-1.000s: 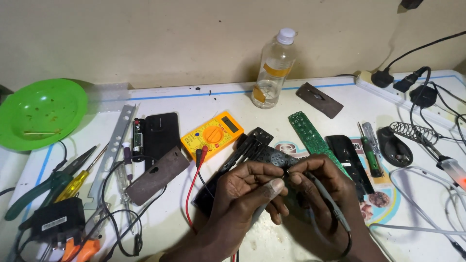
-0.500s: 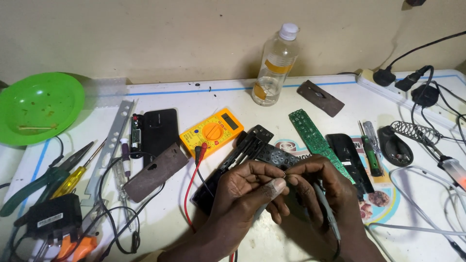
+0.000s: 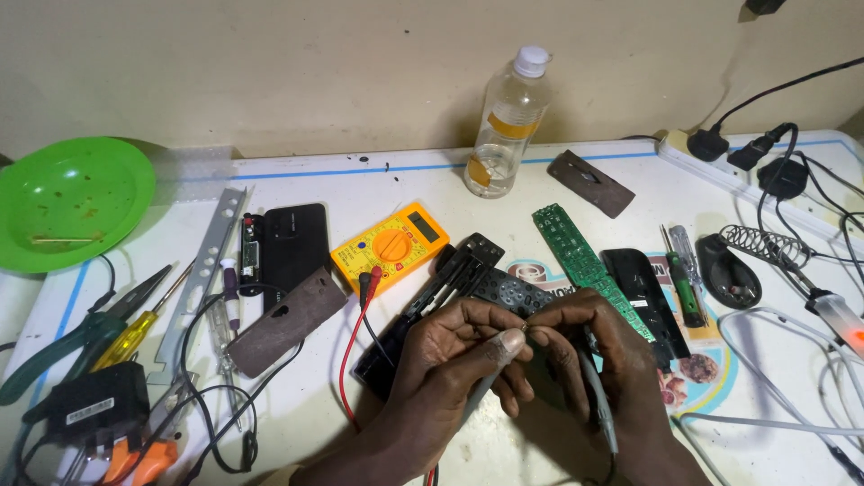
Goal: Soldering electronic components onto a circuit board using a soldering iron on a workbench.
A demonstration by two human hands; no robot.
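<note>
My left hand (image 3: pixel 459 355) and my right hand (image 3: pixel 589 355) meet over the front middle of the white table (image 3: pixel 405 184). Their fingertips pinch a tiny part (image 3: pixel 525 329) between them, too small to name. A grey probe (image 3: pixel 601 409) runs down along my right hand. Under the hands lies a black remote-control shell with its rubber keypad (image 3: pixel 468 279). A green circuit board (image 3: pixel 576 252) lies just to the right. A yellow multimeter (image 3: pixel 391 245) sits behind, with red and black leads (image 3: pixel 353 346) trailing toward me.
A green bowl (image 3: pixel 67 198) stands at far left, a clear plastic bottle (image 3: pixel 504 126) at the back. Pliers and screwdrivers (image 3: pixel 99 333), a black phone (image 3: pixel 292 243) and a metal strip lie left. A soldering iron stand (image 3: pixel 756 243), power strip (image 3: pixel 747 166) and cables fill the right.
The hands stay together over the remote shell, with only small finger movement. The view has shifted slightly.
</note>
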